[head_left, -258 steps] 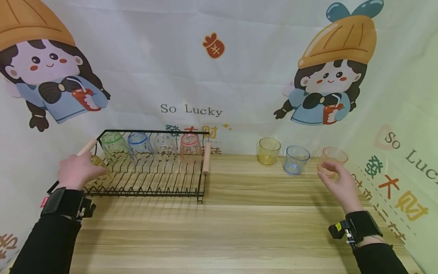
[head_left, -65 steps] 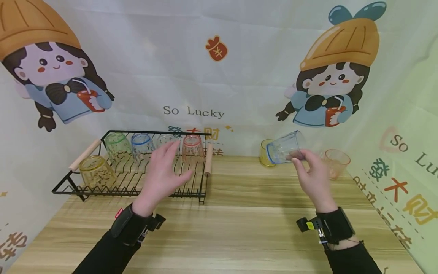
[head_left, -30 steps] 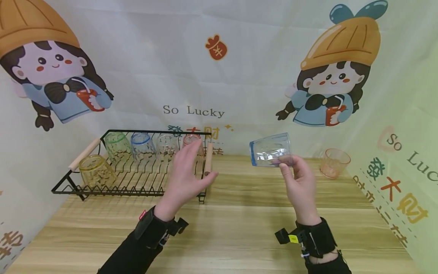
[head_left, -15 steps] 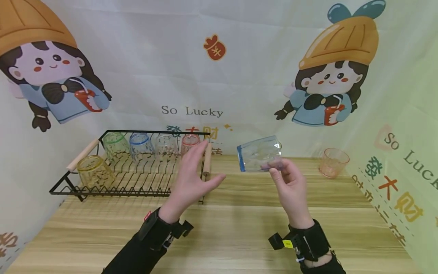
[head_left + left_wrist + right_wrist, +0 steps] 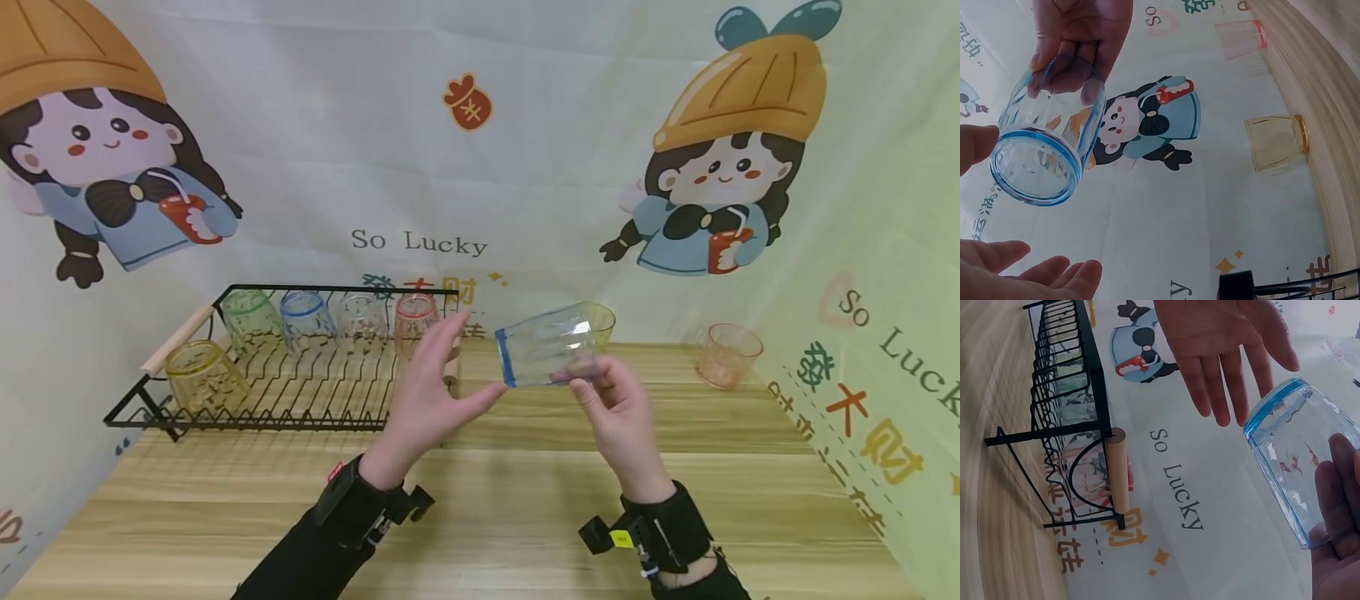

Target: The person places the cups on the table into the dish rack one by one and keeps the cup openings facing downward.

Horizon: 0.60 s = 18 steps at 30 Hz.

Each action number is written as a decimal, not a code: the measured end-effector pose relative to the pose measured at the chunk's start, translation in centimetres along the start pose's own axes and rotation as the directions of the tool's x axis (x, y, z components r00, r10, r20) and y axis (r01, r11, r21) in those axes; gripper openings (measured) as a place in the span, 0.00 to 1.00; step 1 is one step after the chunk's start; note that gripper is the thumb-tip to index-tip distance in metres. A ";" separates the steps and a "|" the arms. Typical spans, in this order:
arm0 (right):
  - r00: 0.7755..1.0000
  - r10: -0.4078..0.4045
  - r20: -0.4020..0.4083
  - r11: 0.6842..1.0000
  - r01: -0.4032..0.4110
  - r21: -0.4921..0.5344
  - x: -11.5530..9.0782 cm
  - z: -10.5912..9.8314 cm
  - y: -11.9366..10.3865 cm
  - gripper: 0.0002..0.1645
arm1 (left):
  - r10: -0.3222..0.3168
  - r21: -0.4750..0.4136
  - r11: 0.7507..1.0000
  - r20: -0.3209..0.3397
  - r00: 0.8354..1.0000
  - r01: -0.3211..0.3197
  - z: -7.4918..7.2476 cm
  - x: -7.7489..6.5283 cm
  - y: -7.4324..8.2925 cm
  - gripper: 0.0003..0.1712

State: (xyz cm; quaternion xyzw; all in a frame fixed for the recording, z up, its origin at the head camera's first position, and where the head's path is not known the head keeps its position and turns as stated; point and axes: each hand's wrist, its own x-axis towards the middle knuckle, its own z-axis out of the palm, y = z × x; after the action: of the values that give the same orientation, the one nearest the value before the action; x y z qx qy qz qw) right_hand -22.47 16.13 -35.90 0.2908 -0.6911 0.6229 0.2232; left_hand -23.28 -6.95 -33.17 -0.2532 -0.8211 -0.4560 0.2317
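Note:
My right hand (image 5: pixel 618 425) pinches a clear blue-tinted drinking glass (image 5: pixel 543 350) near its rim, tilted on its side above the table with the thick blue base pointing left. My left hand (image 5: pixel 431 396) is spread beside that base, thumb and fingers apart; in the left wrist view the glass (image 5: pixel 1047 137) hangs between thumb and fingers, and whether the thumb touches it I cannot tell. Left of the hands, a black wire rack (image 5: pixel 300 427) holds upside-down glasses: a green glass (image 5: pixel 251 317), a blue glass (image 5: pixel 307 321), a clear glass (image 5: pixel 362 321), a red glass (image 5: pixel 416 317) and a yellow glass (image 5: pixel 206 375).
Behind the held glass stands an upright yellow glass (image 5: pixel 602 325), partly hidden. Farther right is an upright pink glass (image 5: pixel 729 357) near the wall cloth. The rack has wooden handles (image 5: pixel 177 340) at its ends. A printed cloth (image 5: pixel 525 167) hangs behind the wooden table (image 5: pixel 510 517).
The left hand has let go of the yellow glass in the rack and moved right. The right hand has lifted the blue glass, tipped it over and brought it left toward the left hand.

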 end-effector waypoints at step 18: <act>0.995 -0.080 0.057 0.995 0.076 0.072 0.0 0.8 0.2 0.06 | 0.042 -0.338 0.941 0.031 0.999 -0.029 1.4 0.2 0.6 0.45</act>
State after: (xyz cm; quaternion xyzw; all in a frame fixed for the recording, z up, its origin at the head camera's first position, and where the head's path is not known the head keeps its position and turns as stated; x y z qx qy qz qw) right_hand -22.56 15.31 -36.18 0.3436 -0.6633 0.6287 0.2162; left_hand -23.25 -5.43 -33.33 -0.3123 -0.7306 -0.5807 0.1776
